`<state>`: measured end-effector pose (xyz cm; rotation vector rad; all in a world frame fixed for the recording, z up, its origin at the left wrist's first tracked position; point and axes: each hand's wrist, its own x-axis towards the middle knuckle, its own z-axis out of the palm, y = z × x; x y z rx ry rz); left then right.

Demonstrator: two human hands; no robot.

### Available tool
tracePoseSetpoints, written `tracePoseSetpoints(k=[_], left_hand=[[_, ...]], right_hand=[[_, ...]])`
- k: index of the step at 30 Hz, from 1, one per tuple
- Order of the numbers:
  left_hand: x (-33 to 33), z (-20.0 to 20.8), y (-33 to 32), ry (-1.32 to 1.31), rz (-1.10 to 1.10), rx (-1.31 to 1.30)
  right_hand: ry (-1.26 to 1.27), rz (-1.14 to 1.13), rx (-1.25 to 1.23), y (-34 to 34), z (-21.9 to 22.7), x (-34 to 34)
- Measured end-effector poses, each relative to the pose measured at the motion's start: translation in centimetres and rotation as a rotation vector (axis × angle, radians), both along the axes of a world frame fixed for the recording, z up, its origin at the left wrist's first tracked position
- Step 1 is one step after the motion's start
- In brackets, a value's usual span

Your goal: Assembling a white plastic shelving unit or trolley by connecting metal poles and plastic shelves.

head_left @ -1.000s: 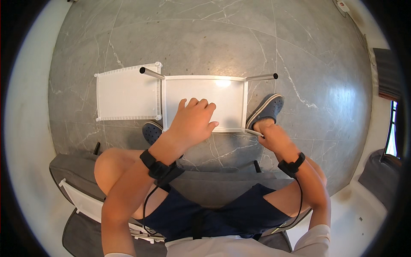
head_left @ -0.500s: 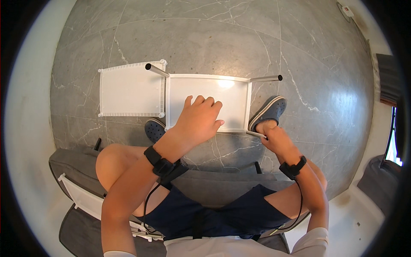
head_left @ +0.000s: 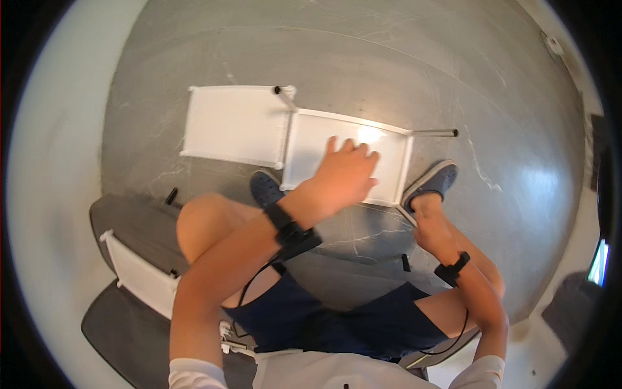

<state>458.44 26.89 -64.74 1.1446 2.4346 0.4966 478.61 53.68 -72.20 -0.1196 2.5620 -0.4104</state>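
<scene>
A white plastic shelf panel with a raised rim lies on the floor in front of me, metal tubes standing out from three of its corners. Over its middle is my left hand, fingers apart and holding nothing; whether the palm rests on the panel I cannot tell. My right hand is closed round the end of the metal tube at the near right corner. Two more metal tubes, the far left tube and the far right tube, have dark end caps.
A second white shelf panel lies against the left side of the first. My feet in dark clogs flank the near edge. Beside me on the grey sofa rests another white panel. A white wall rises at left.
The whole view has turned and shifted, so the panels sit further right and tilted. My left hand stays over the panel and my right hand keeps its hold on the tube.
</scene>
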Motion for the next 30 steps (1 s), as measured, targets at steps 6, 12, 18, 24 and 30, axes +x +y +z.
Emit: tracePoseSetpoints(k=[6,12,18,24,30], left_hand=[[5.2,5.9,-1.1,0.084,0.14,0.218],[15.7,18.3,-12.0,0.172,0.34,0.514],[32.6,13.0,-29.4,0.044,1.233,0.48],[53.2,-2.0,-50.0,0.073,1.923,0.011],[57.7,-6.7,-52.0,-0.366,2.243,-0.194]], right_hand=[[-0.121,0.062,-0.074,3.6,0.0,3.0],[-0.262,0.105,0.417,-0.8,9.3,-0.4],[0.007,0.085,0.246,-2.5,12.4,-3.2],[0.101,0.177,0.147,-4.9,12.2,-3.6],[-0.035,0.028,-0.045,-3.8,9.1,-3.0]])
